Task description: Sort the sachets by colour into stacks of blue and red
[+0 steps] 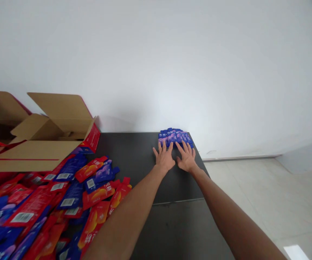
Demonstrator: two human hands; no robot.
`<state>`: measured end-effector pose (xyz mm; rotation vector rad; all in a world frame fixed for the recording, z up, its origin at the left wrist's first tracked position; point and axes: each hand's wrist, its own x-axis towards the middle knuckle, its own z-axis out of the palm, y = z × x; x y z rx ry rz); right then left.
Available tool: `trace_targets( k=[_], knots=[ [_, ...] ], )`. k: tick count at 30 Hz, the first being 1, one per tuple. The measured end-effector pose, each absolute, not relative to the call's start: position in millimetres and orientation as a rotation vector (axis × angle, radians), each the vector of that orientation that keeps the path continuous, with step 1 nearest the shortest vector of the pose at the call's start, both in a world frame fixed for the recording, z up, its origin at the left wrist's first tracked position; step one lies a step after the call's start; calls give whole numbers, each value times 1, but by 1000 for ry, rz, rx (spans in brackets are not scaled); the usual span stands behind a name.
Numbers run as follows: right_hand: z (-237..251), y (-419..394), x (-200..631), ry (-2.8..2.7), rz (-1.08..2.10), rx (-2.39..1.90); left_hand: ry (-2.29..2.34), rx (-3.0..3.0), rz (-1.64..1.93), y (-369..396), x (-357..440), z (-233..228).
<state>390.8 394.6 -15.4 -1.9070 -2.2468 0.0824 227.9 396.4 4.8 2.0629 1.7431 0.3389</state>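
A row of several blue and purple pouches [175,136] lies at the far right corner of the black table [134,151]. My left hand [164,156] rests flat with fingers spread, its fingertips touching the near edge of the row. My right hand [186,156] lies beside it in the same pose, fingertips against the pouches. Neither hand grips anything. Both arms stretch forward across the table.
A loose heap of red and blue pouches [44,206] covers the near left of the table. An open cardboard box [44,133] with red sides stands at the far left. A white wall rises behind; a pale tiled floor [253,195] lies to the right.
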Motion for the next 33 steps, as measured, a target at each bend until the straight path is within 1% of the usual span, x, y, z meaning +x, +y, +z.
trace_targets(
  k=[12, 20, 26, 33],
  knots=[
    [-2, 281, 323, -2219, 133, -1916, 1864, 2095, 279, 278, 151, 13],
    [-5, 208, 260, -2271, 220, -1830, 1936, 2139, 279, 206, 92, 10],
    [-15, 170, 228, -2306, 224, -1739, 1983, 2179, 267, 169, 63, 1],
    [-20, 140, 204, -2334, 194, -1693, 2137, 2159, 361, 137, 42, -11]
  ],
)
